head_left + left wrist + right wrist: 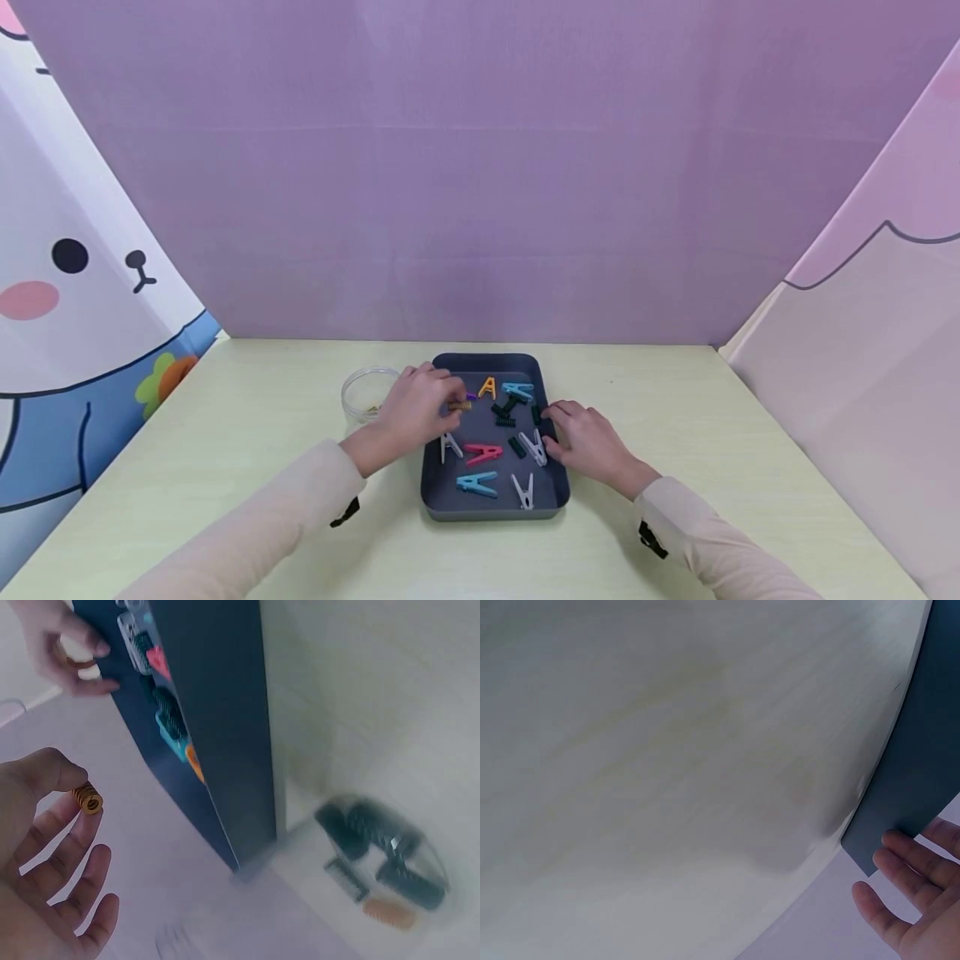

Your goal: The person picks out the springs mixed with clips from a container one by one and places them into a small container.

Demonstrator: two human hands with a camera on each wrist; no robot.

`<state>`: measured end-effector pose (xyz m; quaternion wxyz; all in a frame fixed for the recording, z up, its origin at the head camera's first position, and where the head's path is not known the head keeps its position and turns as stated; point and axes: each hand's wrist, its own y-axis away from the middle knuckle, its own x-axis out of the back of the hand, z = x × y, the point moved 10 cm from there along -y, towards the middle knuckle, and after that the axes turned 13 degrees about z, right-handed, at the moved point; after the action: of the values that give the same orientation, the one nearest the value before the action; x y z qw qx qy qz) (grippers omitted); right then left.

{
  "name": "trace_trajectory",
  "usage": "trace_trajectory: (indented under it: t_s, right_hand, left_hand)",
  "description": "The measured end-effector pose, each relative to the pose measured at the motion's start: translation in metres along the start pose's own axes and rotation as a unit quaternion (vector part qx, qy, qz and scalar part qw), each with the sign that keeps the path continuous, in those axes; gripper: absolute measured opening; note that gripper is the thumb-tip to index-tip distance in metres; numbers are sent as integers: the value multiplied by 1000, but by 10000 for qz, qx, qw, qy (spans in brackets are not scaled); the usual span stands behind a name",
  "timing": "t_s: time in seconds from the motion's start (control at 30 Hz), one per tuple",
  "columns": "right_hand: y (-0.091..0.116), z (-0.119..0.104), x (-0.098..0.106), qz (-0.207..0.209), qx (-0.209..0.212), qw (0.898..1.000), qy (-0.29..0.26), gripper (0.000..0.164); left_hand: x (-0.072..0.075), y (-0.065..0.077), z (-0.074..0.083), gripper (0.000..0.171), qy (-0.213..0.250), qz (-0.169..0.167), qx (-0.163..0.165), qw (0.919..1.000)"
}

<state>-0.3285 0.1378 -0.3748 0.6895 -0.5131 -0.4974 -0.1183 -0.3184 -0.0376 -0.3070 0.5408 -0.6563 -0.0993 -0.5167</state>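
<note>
1. Your left hand (420,404) pinches the gold coil spring (88,799) between thumb and index finger; its other fingers are spread.
2. In the head view, the spring projects to the right of your fingertips, above the far-left part of the grey tray (495,513).
3. Your right hand (592,437) is at the tray's right rim, fingers loosely extended, gripping nothing visible.
4. The clear round container (372,369) stands just beyond the tray's left rim, near your left hand.
5. Clips and dark springs (506,422) lie inside the tray; the pink clip (482,452) is nearer than your left hand.
6. Open room on the surface (675,392) extends left of the container and right of your right hand; the purple backdrop (480,208) bounds the far edge.
</note>
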Motion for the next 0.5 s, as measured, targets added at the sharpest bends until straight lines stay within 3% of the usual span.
trace_trajectory:
  t_s: [0.5]
  right_hand:
    - [0, -1, -1, -51, -46, 10000, 49, 31]
  left_hand:
    - [46, 0, -65, 13, -203, 624, 651, 9957]
